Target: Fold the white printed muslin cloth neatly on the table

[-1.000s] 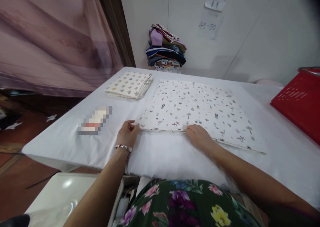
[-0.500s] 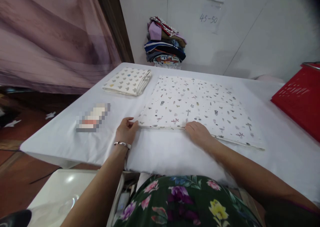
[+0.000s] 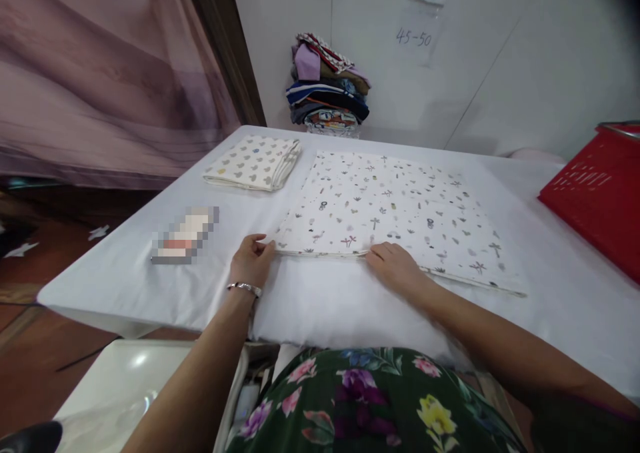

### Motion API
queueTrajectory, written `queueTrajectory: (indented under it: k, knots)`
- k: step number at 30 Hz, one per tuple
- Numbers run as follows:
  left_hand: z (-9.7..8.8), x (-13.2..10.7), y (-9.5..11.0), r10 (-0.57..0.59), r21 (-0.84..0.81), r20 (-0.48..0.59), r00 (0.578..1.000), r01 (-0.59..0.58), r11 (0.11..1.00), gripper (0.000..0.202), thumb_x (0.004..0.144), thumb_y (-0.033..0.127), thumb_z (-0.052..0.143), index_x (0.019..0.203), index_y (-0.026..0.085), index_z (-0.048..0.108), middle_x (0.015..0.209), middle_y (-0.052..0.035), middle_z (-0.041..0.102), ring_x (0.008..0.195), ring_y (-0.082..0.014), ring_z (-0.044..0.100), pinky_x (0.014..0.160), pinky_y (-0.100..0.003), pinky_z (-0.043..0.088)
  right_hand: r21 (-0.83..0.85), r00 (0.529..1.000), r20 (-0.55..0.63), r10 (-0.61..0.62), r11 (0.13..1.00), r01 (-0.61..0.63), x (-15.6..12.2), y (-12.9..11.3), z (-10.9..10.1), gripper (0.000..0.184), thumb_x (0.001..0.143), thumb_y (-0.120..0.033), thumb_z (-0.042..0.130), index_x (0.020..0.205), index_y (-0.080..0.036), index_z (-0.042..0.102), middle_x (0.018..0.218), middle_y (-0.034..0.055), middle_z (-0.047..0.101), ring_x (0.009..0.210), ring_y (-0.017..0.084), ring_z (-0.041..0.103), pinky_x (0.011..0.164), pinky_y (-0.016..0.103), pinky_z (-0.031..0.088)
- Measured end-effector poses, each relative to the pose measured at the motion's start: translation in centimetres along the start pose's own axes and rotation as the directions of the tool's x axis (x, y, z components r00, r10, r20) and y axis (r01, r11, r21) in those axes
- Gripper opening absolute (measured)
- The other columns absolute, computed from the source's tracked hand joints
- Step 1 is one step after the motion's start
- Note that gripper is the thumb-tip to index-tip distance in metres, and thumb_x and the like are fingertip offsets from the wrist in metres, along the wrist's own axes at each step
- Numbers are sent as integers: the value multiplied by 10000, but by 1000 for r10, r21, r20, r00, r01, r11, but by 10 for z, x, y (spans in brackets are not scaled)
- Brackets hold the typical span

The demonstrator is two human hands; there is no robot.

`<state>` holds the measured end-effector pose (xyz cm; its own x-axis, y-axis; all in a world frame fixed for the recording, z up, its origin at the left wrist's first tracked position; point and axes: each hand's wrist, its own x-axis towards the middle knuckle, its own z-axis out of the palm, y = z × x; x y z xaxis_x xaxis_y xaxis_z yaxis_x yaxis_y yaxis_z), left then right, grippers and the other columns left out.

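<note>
A white cloth (image 3: 385, 206) printed with palm trees, flamingos and small fruit lies folded in flat layers on the table. My left hand (image 3: 251, 260), with a bracelet at its wrist, pinches the cloth's near left corner between thumb and fingers. Midway along the near edge, my right hand (image 3: 395, 266) has its fingers closed over the layered border; the thumb is hidden. Between the two hands the edge runs nearly straight. Farther back on the left sits a second folded cloth (image 3: 255, 162), cream with grey motifs, touched by neither hand.
A blurred-out flat object (image 3: 185, 236) lies at the left of the white-covered table (image 3: 320, 306). At the right stands a red basket (image 3: 595, 193). Behind the table is a stack of folded fabrics (image 3: 327, 86) against the wall. A white stool (image 3: 125, 380) is at lower left.
Both hands keep their places on the cloth's near edge, with the right hand barely shifted left. The whole view has moved very slightly.
</note>
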<state>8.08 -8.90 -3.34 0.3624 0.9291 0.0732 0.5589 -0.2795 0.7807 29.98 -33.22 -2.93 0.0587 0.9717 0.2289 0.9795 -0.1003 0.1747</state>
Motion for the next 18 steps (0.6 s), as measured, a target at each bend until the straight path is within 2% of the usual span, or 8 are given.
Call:
queueTrajectory:
  k: [9, 14, 18]
  knots:
    - [0, 0, 0, -2, 9, -1, 1000, 2, 1000, 406, 714, 494, 552, 1004, 209, 569, 709, 12, 637, 657, -154, 591, 598, -269, 421, 12, 1000, -30, 6, 1000, -6, 1, 5, 7, 157, 855, -92, 465, 886, -164, 601, 981, 79, 611, 869, 200, 505, 714, 311, 343]
    - [-1, -1, 2, -3, -1, -4, 1000, 3, 1000, 379, 716, 474, 562, 994, 218, 571, 700, 22, 635, 635, -141, 580, 600, -263, 420, 10, 1000, -2, -3, 1000, 3, 1, 2, 3, 149, 858, -99, 475, 902, -168, 599, 985, 81, 607, 883, 208, 499, 718, 310, 339]
    - [0, 0, 0, 1, 1, -15, 1000, -1, 1000, 384, 710, 483, 565, 991, 222, 575, 692, 26, 634, 629, -136, 577, 593, -258, 420, 21, 999, -32, -15, 1000, 16, 1, 3, 2, 158, 843, -85, 482, 916, -165, 598, 961, 80, 615, 866, 202, 506, 713, 303, 337]
